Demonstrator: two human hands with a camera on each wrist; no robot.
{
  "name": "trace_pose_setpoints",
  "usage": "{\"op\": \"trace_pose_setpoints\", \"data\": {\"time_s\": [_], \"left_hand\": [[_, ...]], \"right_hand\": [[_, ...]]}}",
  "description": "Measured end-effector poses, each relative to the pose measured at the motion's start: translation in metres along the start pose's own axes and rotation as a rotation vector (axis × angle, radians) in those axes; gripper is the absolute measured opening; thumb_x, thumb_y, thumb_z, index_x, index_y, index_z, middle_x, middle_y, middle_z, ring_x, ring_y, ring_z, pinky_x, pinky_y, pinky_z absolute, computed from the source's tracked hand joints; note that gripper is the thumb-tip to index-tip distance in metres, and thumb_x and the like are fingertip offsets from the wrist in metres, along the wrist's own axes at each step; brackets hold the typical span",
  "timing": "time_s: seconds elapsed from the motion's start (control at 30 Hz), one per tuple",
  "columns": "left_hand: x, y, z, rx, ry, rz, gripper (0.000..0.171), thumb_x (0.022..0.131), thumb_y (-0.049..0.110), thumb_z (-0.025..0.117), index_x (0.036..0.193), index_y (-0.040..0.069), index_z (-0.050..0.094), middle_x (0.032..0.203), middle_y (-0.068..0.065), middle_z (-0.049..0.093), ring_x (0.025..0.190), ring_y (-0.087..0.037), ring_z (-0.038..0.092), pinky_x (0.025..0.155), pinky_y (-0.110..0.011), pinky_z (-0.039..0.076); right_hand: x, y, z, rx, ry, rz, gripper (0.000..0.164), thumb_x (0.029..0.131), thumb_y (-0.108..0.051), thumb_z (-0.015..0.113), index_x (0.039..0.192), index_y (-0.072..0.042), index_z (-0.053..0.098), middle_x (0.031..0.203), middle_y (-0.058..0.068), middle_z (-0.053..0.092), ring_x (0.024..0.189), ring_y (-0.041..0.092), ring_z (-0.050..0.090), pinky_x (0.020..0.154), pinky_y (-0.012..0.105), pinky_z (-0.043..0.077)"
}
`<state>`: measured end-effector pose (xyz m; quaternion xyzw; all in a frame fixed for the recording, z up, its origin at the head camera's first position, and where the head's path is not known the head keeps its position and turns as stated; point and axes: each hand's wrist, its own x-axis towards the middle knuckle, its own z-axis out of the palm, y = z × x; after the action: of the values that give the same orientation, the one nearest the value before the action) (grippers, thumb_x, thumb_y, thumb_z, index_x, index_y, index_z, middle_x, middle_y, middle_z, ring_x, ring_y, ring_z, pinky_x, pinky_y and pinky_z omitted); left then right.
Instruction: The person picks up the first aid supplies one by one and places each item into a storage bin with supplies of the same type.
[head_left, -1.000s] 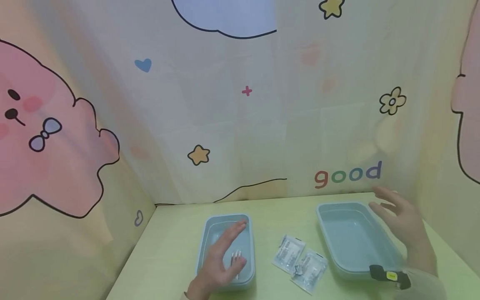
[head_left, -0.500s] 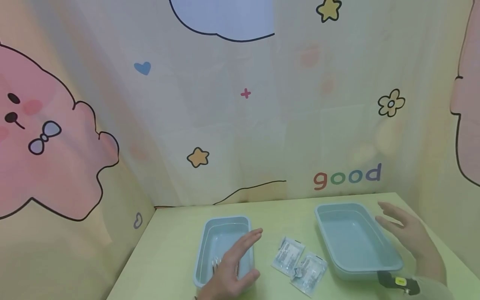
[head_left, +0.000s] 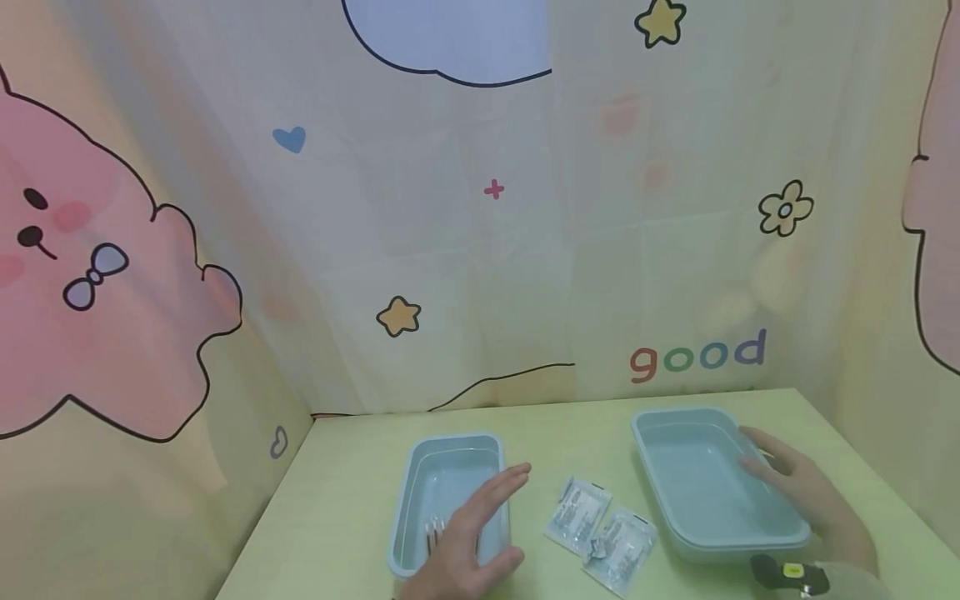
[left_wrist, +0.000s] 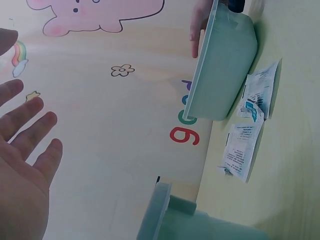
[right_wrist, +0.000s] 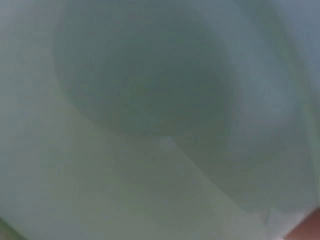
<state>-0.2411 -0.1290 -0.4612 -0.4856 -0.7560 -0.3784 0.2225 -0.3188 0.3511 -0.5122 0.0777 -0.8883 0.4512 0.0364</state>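
My left hand [head_left: 467,537] hovers with fingers and thumb spread over the near right part of the smaller light-blue plastic tub [head_left: 401,508], holding nothing. It partly hides a fork [head_left: 435,533] lying in that tub. In the left wrist view its fingers [left_wrist: 35,112] are spread and apart from everything. My right hand [head_left: 798,479] is at the right rim of the larger light-blue tub [head_left: 697,483], its fingertips overlapping the rim. The right wrist view is blurred and filled by the pale tub wall [right_wrist: 150,175].
Two small printed packets [head_left: 577,512] lie overlapping on the pale yellow-green table [head_left: 330,492] between the tubs. A cartoon-printed curtain [head_left: 450,250] hangs behind the table and along both sides. A dark band [head_left: 791,575] circles the right wrist.
My left hand has moved right and toward me, from over the small tub's middle to its right side. The right hand has come down to the large tub's right rim.
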Motion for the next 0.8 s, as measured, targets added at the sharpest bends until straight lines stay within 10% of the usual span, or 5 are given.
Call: {"op": "trace_pose_setpoints", "data": {"time_s": [0.5,0.8], "left_hand": [[0.001,-0.001,0.031,0.047,-0.033,-0.065,0.061,0.095,0.021,0.059,0.149,0.009,0.036,0.151,-0.009,0.044,0.138,-0.023,0.043,0.110,-0.040,0.041],[0.001,0.000,0.051,-0.031,-0.086,-0.208,0.060,0.095,0.021,0.060,0.150,0.021,0.036,0.149,-0.004,0.045,0.137,-0.022,0.044,0.108,-0.040,0.043]], "right_hand": [[0.002,0.000,0.005,0.025,-0.079,0.011,0.076,0.098,-0.036,0.055,0.155,-0.007,0.015,0.155,0.033,0.016,0.134,0.064,0.017,0.096,0.078,0.023],[0.004,0.004,0.006,0.024,-0.092,0.056,0.080,0.099,-0.038,0.052,0.155,-0.007,0.006,0.153,0.037,0.013,0.131,0.064,0.026,0.090,0.054,0.052]]}}
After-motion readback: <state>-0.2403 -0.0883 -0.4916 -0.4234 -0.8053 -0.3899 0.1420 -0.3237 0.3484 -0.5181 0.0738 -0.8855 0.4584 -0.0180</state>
